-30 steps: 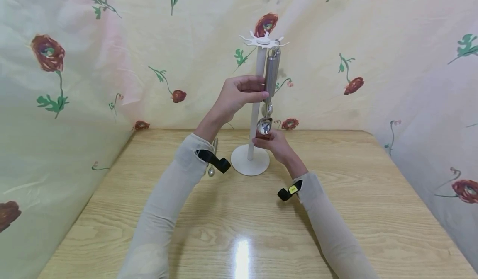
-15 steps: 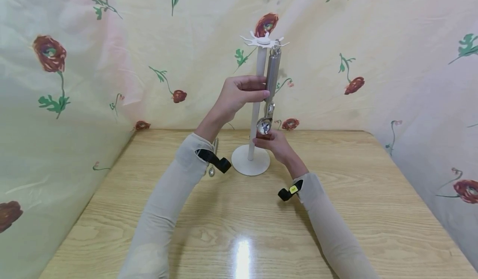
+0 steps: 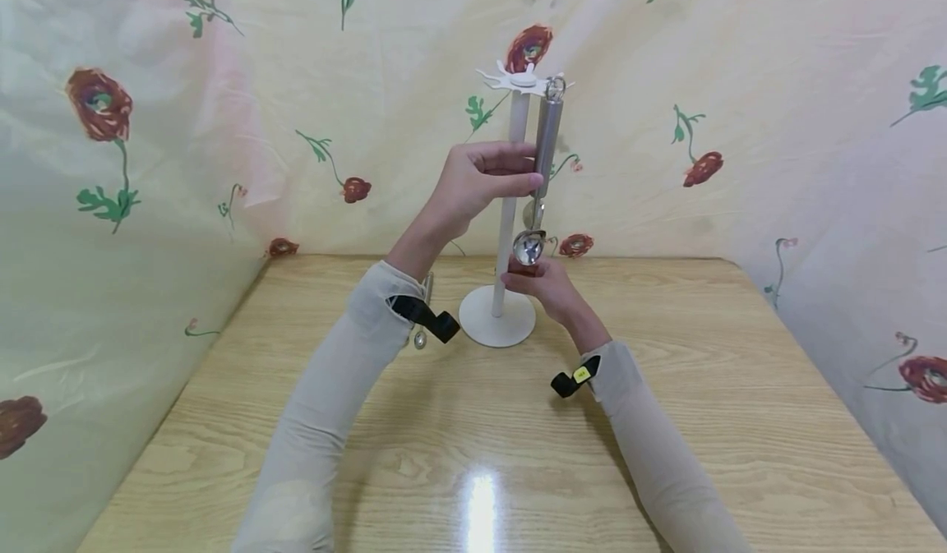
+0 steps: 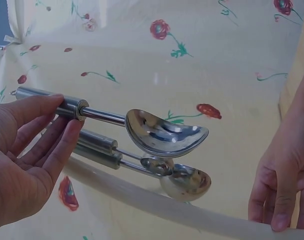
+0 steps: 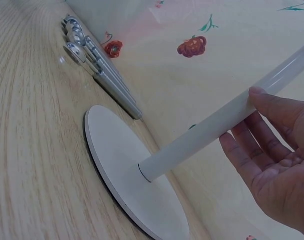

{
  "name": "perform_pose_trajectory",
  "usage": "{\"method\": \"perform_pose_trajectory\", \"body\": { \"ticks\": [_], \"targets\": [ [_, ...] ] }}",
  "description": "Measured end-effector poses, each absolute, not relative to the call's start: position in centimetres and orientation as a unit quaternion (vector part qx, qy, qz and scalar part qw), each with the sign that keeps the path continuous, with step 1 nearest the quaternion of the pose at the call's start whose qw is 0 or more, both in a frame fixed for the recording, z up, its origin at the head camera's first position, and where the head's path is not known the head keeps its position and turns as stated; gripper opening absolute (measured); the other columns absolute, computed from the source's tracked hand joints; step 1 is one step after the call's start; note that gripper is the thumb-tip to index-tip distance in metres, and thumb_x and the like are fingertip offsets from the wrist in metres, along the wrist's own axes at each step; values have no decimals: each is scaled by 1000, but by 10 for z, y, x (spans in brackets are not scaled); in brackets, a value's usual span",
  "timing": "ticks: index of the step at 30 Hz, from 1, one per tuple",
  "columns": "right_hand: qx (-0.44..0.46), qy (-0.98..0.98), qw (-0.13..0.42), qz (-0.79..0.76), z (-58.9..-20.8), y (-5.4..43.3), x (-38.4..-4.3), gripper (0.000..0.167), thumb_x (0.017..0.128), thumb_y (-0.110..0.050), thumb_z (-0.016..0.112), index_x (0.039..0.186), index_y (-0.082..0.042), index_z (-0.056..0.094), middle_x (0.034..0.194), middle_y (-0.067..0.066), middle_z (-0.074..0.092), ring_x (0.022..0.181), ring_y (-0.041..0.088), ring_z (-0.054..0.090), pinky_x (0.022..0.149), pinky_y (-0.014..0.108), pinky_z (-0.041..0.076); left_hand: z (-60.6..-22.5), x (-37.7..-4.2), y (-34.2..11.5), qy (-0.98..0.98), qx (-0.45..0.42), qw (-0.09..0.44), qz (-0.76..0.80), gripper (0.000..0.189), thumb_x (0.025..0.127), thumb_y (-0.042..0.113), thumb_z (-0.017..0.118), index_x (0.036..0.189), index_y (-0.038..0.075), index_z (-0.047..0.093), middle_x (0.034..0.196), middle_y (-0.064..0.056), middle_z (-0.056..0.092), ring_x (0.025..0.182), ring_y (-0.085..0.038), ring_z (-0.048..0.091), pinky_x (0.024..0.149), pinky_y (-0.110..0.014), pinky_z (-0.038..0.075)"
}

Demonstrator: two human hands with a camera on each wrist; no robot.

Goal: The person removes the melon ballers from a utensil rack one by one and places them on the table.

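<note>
Head view: left hand [image 3: 484, 179] pinches the handle of a metal scoop [image 3: 548, 138] near the upper right of a white stand [image 3: 479, 321]. Scoop is nearly upright, bowl low, ring [image 3: 556, 87] uppermost, overlapping the right edge of the spoked top [image 3: 522, 83]; cannot tell whether it is hooked on or only in front. Judged: gripping the handle's lower part leaves the ring free at the spokes. Right hand [image 3: 551, 286] grasps the post [image 3: 506, 228] low down, probably to keep the stand from tipping. Base stands on the wood-grain table [image 3: 592, 438].

Left wrist view: thumb and fingers close on the scoop's handle near its collar. Handle is a smooth, brushed-looking metal cylinder; a thin shaft runs to a broad, polished bowl with bright and dark reflections. Behind it show a small-bowled utensil [image 4: 99, 142] and a wider-bowled utensil [image 4: 189, 182], both beside the post; their upper ends are hidden by the hand.

Right wrist view: thumb on one side of the post, fingers on the other, grip above the base. Metal utensils [image 5: 116, 92] lie side by side on the table, left of the base, handles roughly parallel.
</note>
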State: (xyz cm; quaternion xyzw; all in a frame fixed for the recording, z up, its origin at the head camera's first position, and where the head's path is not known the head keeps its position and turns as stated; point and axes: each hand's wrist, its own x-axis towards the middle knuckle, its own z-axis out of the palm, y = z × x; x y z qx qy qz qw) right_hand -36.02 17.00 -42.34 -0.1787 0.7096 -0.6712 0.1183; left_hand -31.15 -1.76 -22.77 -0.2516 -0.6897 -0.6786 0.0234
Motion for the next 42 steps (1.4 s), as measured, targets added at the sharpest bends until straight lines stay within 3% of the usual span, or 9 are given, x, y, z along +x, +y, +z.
{"method": "perform_pose_trajectory", "body": {
  "ticks": [8,14,20,32,42],
  "targets": [
    [-173,720,114,-662,-425,170,-361,28,95,-11,72,120,1,67,115,2,70,114,18,65,110,45,52,-235,-308,-22,-694,-250,14,-675,39,88,4,79,126,2,70,114,-17,76,102,-22,74,98,-33,60],
    [-182,710,112,-671,-426,170,-361,30,96,-2,68,125,1,63,107,-8,72,106,11,68,102,33,57,-249,-307,-34,-697,-231,-5,-679,40,88,5,80,127,4,71,116,-14,76,105,-22,74,99,-34,59],
    [-192,693,114,-685,-427,168,-362,38,98,-1,65,134,7,56,109,-5,72,104,11,68,93,24,60,-269,-309,-55,-710,-202,-20,-674,41,88,5,79,127,5,70,118,-13,75,105,-22,73,99,-35,59],
    [-192,689,102,-692,-426,167,-363,34,95,3,67,128,8,59,104,-4,72,99,12,68,90,24,61,-310,-315,-113,-752,-132,-30,-645,42,91,11,78,131,9,68,121,-8,73,110,-19,68,107,-38,53],
    [-184,689,107,-693,-428,165,-364,37,95,2,68,130,10,57,105,-3,72,101,13,68,91,25,61,-332,-316,-167,-776,-102,-32,-622,45,93,16,76,136,8,64,118,-4,72,105,-15,69,110,-42,51]
  ]
}}
